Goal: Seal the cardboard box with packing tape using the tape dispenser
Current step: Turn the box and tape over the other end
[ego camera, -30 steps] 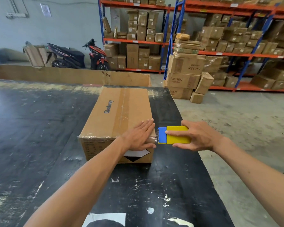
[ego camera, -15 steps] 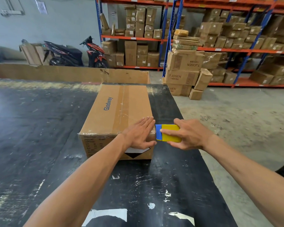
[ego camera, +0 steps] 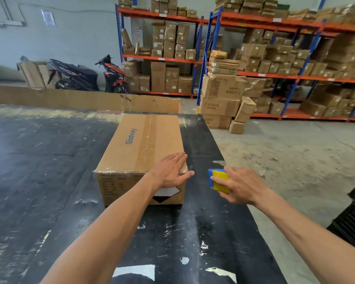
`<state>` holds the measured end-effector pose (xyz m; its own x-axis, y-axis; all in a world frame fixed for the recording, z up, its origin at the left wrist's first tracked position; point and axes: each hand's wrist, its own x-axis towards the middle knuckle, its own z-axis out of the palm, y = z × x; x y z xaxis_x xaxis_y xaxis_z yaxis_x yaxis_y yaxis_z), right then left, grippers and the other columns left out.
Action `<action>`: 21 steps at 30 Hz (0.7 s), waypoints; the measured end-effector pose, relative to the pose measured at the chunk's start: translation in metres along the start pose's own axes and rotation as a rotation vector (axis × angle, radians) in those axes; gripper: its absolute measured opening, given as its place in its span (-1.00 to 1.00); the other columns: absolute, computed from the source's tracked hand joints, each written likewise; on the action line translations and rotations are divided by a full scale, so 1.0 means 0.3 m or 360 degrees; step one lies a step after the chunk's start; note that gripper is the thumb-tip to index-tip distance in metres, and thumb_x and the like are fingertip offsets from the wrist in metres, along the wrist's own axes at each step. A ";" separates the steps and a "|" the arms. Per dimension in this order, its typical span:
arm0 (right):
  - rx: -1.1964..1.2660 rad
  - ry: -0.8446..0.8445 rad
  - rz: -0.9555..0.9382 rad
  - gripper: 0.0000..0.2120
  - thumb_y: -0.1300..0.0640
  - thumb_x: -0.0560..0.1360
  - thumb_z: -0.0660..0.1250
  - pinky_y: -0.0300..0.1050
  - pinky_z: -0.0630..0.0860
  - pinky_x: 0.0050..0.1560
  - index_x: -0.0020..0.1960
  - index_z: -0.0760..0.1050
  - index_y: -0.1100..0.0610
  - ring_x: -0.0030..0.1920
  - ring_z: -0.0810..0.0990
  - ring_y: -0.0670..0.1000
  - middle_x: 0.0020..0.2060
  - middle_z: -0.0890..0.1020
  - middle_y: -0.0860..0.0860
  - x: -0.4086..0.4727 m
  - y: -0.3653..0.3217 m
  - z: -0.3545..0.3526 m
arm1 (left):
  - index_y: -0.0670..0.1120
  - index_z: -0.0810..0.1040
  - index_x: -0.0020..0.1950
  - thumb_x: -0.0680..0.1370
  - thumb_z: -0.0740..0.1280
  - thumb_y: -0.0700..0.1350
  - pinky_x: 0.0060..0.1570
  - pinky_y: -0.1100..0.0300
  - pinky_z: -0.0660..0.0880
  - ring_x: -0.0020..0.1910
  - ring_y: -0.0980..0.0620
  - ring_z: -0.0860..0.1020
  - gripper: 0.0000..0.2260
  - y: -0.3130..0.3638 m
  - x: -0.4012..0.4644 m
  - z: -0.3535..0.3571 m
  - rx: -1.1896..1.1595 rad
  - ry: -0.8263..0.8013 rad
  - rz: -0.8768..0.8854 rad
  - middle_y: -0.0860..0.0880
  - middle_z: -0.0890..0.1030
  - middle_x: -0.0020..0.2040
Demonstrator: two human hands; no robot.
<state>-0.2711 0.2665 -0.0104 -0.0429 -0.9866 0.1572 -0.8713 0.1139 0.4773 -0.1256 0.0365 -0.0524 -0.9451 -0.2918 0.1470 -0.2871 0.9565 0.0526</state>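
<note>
Head view: cardboard box [ego camera: 139,146] near the table's [ego camera: 39,171] right edge, one hand on it, the other holding the tape dispenser [ego camera: 217,180].

Left to right: a long cardboard sheet [ego camera: 80,99] stands along the table's far edge, behind the box. The left hand [ego camera: 170,173] lies flat, fingers spread, on the box's near right top corner, where clear tape [ego camera: 147,144] runs down the lid seam. The right hand [ego camera: 240,185] grips the blue-and-yellow tape dispenser just beside the box, apart from it, above the table's right edge. Torn tape scraps [ego camera: 134,272] stick to the near edge.
</note>
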 end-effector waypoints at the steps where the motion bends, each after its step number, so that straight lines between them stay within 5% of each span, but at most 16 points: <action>1: 0.0006 -0.0009 0.0038 -0.54 -0.16 0.16 0.58 -0.17 0.39 -0.60 0.02 0.67 -0.08 -0.47 0.58 0.13 -0.25 0.61 0.13 0.002 0.006 -0.007 | -0.14 0.08 0.62 0.62 -0.05 0.29 0.56 0.01 0.00 0.60 -0.02 0.08 -0.30 0.021 0.007 -0.004 -0.0022 0.0031 -0.0064 -0.09 0.13 0.62; 9: 0.0112 -0.0046 0.0217 -0.52 -0.26 0.37 0.14 -0.09 0.51 -0.41 0.18 0.58 -0.14 -0.28 0.65 0.17 -0.05 0.64 0.12 0.047 -0.025 -0.017 | -0.21 0.07 0.60 0.66 -0.06 0.06 0.53 -0.16 0.01 0.59 -0.12 0.08 -0.43 0.114 0.025 0.039 0.0122 0.0073 -0.0283 -0.17 0.11 0.62; 12: 0.0196 0.0030 0.0309 -0.58 -0.24 0.36 0.23 -0.11 0.50 -0.48 0.12 0.61 -0.13 -0.39 0.61 0.18 -0.20 0.59 0.10 0.056 -0.037 -0.057 | -0.22 0.05 0.61 0.67 -0.09 0.05 0.52 -0.17 0.02 0.59 -0.14 0.07 -0.44 0.099 0.017 0.033 0.0178 0.0066 -0.0209 -0.19 0.09 0.62; 16: 0.0240 0.0168 0.0460 -0.61 -0.18 0.22 0.54 -0.23 0.22 -0.48 0.03 0.69 -0.13 -0.52 0.55 0.15 -0.33 0.53 0.07 0.060 -0.014 -0.117 | -0.18 0.03 0.62 0.61 -0.22 0.08 0.55 -0.08 -0.03 0.60 -0.09 0.04 -0.37 0.058 -0.018 0.029 0.0222 0.0044 0.0006 -0.15 0.07 0.63; 21: 0.0270 0.0177 0.0567 -0.60 -0.23 0.24 0.44 -0.21 0.21 -0.43 0.03 0.69 -0.13 -0.49 0.57 0.16 -0.35 0.53 0.08 0.072 0.016 -0.162 | -0.02 0.04 0.64 0.53 -0.17 0.12 0.56 0.04 -0.06 0.59 0.05 0.07 -0.34 -0.066 -0.111 -0.026 -0.0046 -0.0095 0.0528 -0.02 0.10 0.63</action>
<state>-0.2526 0.2514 0.0373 -0.3119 -0.8692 0.3837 -0.8802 0.4164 0.2279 -0.0872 0.0271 -0.0508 -0.9940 0.0372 0.1026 0.0414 0.9984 0.0396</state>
